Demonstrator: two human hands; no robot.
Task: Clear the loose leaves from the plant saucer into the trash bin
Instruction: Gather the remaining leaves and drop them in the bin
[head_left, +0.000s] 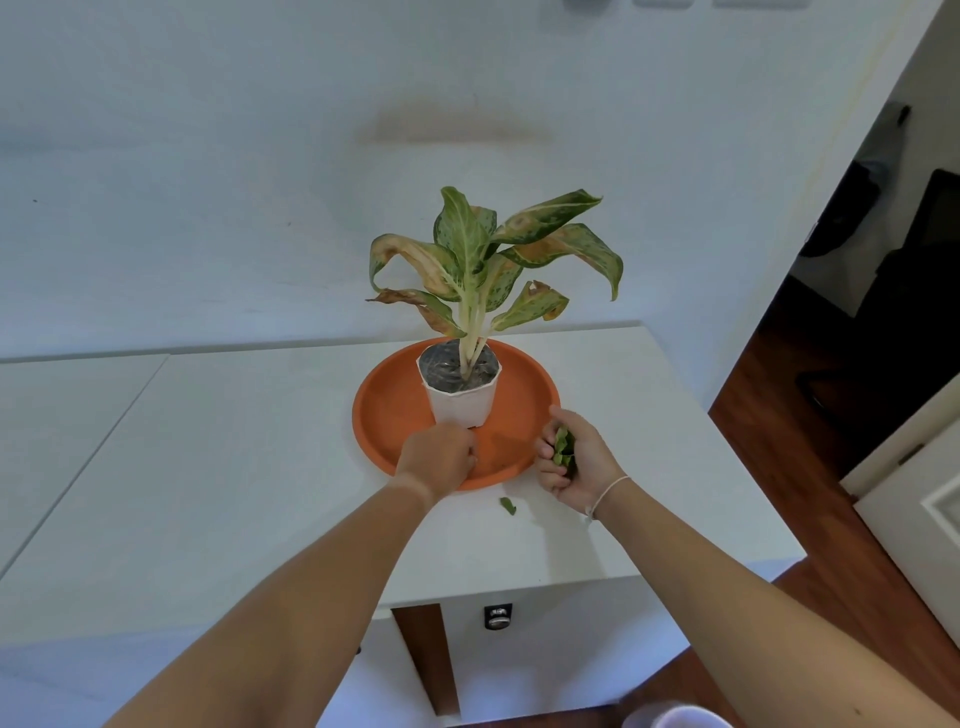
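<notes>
An orange round saucer (395, 415) sits on the white table and carries a white pot (462, 405) with a green and brown leafy plant (483, 260). My left hand (439, 460) rests on the saucer's near part, just in front of the pot, fingers curled down; what lies under them is hidden. My right hand (569, 460) hovers at the saucer's right rim, closed around a bunch of green loose leaves (563, 449). One small green leaf (508, 505) lies on the table just in front of the saucer. The rim of a pale bin (675, 716) shows at the bottom edge.
The white table (234, 467) stands against a white wall, with its front edge near me and its right edge by a wooden floor (779, 426). A second white tabletop (62, 426) adjoins on the left. A dark doorway opens at the right.
</notes>
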